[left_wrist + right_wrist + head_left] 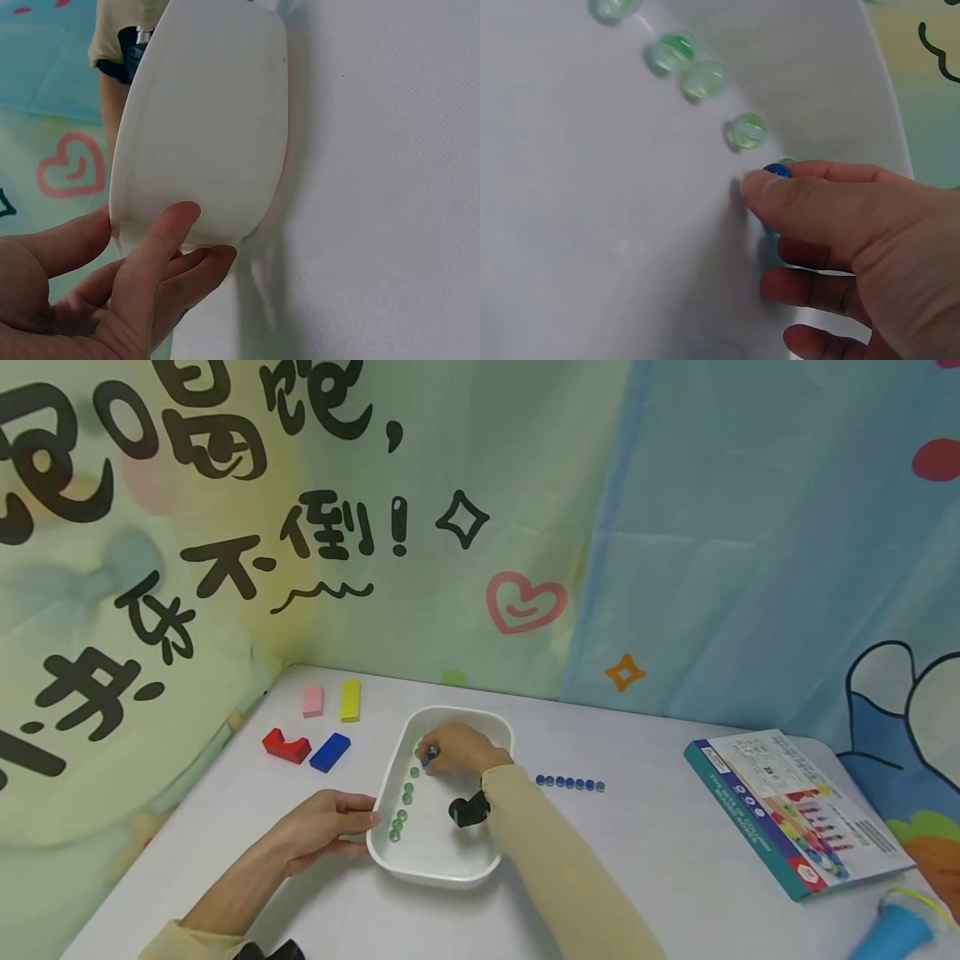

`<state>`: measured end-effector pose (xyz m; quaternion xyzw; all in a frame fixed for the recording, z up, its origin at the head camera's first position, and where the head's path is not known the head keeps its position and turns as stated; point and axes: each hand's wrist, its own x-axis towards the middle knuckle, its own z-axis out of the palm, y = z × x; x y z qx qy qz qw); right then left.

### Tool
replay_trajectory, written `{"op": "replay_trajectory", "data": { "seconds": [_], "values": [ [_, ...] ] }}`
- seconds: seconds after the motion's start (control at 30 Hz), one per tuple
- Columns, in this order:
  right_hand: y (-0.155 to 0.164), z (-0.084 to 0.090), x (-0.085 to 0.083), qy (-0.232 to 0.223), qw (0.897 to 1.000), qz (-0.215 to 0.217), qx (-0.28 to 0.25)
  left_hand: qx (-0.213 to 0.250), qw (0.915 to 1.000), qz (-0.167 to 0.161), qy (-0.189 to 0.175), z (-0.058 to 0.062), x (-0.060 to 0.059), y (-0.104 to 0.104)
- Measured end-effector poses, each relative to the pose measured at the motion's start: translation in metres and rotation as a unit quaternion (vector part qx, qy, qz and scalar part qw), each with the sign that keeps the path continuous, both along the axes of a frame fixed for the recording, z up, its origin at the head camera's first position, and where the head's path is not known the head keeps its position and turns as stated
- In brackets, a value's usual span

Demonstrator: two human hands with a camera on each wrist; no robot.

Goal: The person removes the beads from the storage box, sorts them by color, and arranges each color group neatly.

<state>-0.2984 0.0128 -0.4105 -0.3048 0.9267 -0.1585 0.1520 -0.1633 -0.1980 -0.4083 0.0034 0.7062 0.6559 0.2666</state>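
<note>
A white tray [438, 835] stands on the table, tilted up toward one side in the left wrist view. My left hand [322, 827] grips its left edge, the thumb at the rim and the fingers against the outer wall. Inside the tray, my right hand [459, 750] pinches a blue marble [778, 170] between thumb and index finger, near the far left corner. Several clear green marbles [407, 798] lie in a loose line along the tray's left wall. One of them is partly hidden behind the right fingers. A row of blue marbles [570, 783] lies right of the tray.
Beyond my left hand lie pink [313, 702], yellow [350, 701], red [287, 747] and blue [330, 752] blocks. A printed box [802, 810] lies at the right, with a blue cup-like object [896, 935] nearer. A printed curtain [480, 460] hangs behind the table.
</note>
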Motion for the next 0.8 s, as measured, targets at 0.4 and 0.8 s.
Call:
{"op": "replay_trajectory", "data": {
  "seconds": [0.4,0.8],
  "values": [
    [0.047,0.052,-0.002,-0.033,0.995,0.017,-0.094,-0.008,0.9999,-0.001,-0.006,0.002,0.000,0.002],
    [0.178,0.067,0.011,0.006,0.993,-0.046,-0.108,-0.018,0.9998,0.002,-0.007,-0.001,0.000,0.001]
  ]
}}
